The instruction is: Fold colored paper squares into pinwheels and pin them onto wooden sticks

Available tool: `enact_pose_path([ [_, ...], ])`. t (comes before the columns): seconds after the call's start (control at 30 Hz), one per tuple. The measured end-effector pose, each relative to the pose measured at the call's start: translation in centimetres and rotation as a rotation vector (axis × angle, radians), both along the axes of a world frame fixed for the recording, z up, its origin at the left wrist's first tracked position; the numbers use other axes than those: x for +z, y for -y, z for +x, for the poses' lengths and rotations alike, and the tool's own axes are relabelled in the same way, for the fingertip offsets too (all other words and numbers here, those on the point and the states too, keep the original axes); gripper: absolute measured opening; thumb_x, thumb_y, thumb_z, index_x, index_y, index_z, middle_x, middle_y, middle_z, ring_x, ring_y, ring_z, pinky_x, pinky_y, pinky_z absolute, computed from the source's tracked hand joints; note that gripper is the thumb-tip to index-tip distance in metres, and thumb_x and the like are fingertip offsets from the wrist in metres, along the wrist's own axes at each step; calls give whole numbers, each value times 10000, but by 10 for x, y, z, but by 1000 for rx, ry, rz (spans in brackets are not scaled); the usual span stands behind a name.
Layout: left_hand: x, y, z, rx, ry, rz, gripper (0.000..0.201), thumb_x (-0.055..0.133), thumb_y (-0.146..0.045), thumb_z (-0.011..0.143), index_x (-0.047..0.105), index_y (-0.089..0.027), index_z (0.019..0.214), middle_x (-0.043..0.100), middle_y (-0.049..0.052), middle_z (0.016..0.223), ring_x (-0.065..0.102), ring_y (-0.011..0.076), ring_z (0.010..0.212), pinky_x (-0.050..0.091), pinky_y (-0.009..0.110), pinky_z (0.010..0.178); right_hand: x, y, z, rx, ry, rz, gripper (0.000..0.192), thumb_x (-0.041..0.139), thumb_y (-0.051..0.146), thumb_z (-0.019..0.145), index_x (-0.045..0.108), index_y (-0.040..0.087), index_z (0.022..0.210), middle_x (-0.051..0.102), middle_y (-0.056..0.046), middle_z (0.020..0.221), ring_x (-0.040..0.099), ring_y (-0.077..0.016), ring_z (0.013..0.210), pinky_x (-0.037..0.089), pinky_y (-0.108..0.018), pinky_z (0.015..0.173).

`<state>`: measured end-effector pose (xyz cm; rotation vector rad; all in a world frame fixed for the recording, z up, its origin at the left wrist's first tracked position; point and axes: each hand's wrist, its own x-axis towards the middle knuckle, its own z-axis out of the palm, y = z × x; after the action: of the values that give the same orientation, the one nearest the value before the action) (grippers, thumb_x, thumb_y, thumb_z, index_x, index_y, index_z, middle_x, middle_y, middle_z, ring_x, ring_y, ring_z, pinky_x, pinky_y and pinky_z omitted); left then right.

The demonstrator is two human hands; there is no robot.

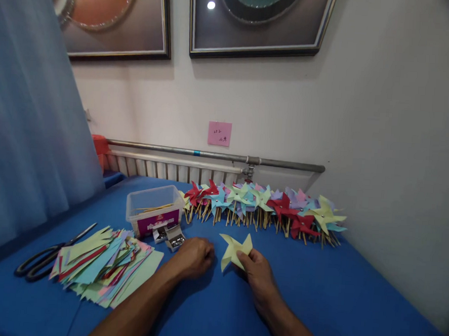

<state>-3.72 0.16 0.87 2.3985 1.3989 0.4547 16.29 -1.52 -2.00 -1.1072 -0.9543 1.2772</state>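
In the head view, my right hand point(259, 274) pinches a pale yellow paper pinwheel point(234, 250) between thumb and fingers, just above the blue cloth. No stick shows on this pinwheel. To its left, my left hand point(195, 257) is closed, its fingers curled together and turned away, so anything in them is hidden. Right beside that hand stands a small open box of shiny metal pins point(176, 240), with another small box point(160, 233) next to it. Behind them a clear plastic tub point(156, 204) holds a few thin wooden sticks point(153, 208).
Many finished pinwheels on sticks point(283, 207) lie in a row along the back. Cut coloured paper pieces point(104, 267) are heaped at left, beside black-handled scissors point(52, 254). A blue curtain point(34, 100) hangs at left; a pipe point(217, 155) and radiator run along the wall.
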Motion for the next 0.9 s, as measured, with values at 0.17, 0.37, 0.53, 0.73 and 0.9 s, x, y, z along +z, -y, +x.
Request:
enact_pose_path([
  [0.17,4,5,14,66,498,-194,146,573,-224,799,702,-159,821,678,20,768,589,144,706,459,245,644,-5,-5,2,-65,32,23,361,810,415,645,742,153,884,776,-50,760,715,-249,750,537,-310,660],
  [0.37,-9,10,39,132,766,-158,53,661,-127,755,675,-163,720,670,82,1109,648,182,988,529,291,863,-8,-7,-4,-99,33,88,394,801,460,654,739,163,905,776,-46,783,710,-255,769,535,-325,704],
  [0.53,-12,11,41,173,714,-47,88,655,-116,800,703,-188,785,547,79,1416,550,232,1285,433,398,1115,-6,-5,-9,-71,28,95,379,792,440,665,738,179,935,786,-50,832,724,-280,863,542,-347,783],
  [0.73,-10,13,41,188,654,-20,84,650,-124,813,704,-189,813,380,50,1588,486,254,1354,434,426,1122,1,0,-15,-53,9,130,374,787,447,685,742,196,959,790,-64,897,724,-288,914,543,-363,844],
  [0.9,-11,12,38,182,609,3,81,646,-133,823,701,-189,838,301,36,1634,381,261,1443,347,447,1188,3,3,-18,-14,8,125,378,804,440,680,754,193,962,787,-60,862,722,-277,877,544,-363,837],
])
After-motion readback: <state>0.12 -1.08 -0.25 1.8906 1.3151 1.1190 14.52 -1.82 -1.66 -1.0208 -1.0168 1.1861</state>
